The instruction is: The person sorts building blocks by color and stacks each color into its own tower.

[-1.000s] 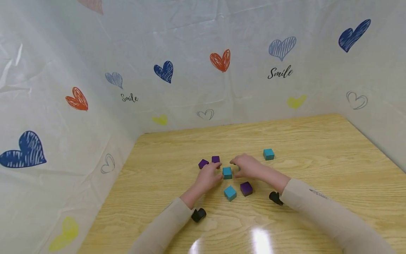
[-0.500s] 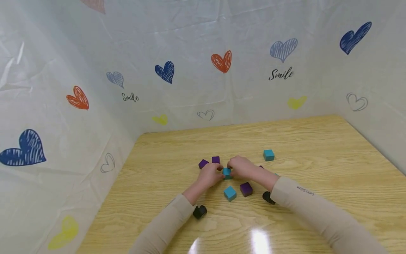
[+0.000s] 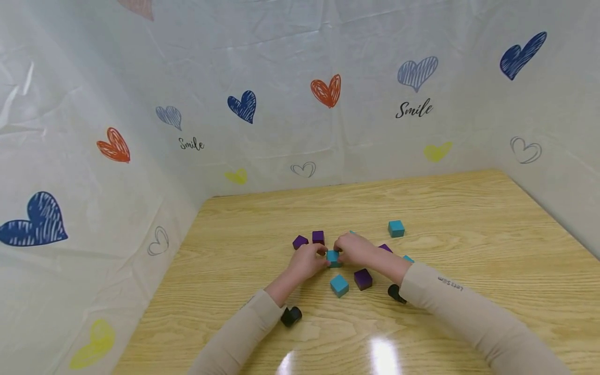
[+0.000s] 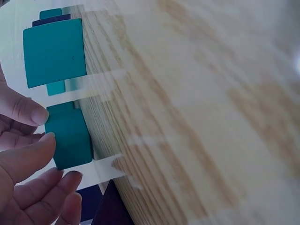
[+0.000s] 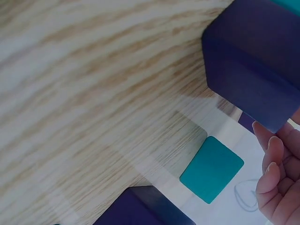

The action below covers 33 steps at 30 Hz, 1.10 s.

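In the head view a blue cube (image 3: 333,259) sits on the table between my two hands. My left hand (image 3: 307,261) pinches it from the left and my right hand (image 3: 357,249) from the right. Seen from the left wrist, the same cube appears teal (image 4: 72,136), with a thumb of each hand at its edge. The other left fingertips (image 4: 70,180) lie by its lower end. From the right wrist, a dark purple cube (image 5: 253,65) covers part of the right hand (image 5: 281,178) and hides the held cube.
Near the hands lie a blue cube (image 3: 339,286) and a purple cube (image 3: 363,279). Two purple cubes (image 3: 318,237) sit behind the left hand, a blue cube (image 3: 396,228) at back right. The right forearm partly covers a purple cube (image 3: 385,248) and a blue cube (image 3: 408,259).
My right hand has moved left from a spot apart from the blue cube until it touches it. The cube then shifts slightly toward me between both hands.
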Motion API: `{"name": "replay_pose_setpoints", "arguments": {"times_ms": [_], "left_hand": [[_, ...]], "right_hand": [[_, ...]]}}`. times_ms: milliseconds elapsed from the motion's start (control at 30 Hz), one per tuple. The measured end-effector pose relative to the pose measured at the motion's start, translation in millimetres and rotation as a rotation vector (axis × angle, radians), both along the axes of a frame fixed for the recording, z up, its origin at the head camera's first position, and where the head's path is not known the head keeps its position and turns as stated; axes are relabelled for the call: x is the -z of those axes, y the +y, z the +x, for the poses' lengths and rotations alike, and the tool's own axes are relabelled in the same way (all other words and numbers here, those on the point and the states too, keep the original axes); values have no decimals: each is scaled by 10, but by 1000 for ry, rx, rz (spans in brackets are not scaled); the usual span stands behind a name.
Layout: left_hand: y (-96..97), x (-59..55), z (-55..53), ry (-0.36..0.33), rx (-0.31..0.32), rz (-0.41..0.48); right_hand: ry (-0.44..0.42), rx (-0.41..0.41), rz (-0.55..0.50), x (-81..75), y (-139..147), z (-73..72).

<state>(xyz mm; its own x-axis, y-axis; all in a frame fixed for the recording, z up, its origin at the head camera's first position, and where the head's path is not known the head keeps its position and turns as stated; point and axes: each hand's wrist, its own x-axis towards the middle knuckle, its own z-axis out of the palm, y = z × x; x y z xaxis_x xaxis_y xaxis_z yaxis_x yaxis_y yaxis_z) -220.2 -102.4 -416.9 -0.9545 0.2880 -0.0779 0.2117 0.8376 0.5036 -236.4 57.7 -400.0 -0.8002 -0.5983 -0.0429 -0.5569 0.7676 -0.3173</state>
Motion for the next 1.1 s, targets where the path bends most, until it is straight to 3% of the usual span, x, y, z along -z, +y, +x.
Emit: {"name": "replay_pose_setpoints", "arguments": {"times_ms": [333, 600, 1100], "left_hand": [[-17, 19, -14, 18, -3, 23], [-41, -6, -10, -24, -27, 30], [-48, -5, -68, -45, -7, 5]], "right_hand": [[-41, 5, -28, 23, 5, -31], [-46, -5, -57, 33, -16, -28], [-69, 21, -62, 52, 0, -48]]}}
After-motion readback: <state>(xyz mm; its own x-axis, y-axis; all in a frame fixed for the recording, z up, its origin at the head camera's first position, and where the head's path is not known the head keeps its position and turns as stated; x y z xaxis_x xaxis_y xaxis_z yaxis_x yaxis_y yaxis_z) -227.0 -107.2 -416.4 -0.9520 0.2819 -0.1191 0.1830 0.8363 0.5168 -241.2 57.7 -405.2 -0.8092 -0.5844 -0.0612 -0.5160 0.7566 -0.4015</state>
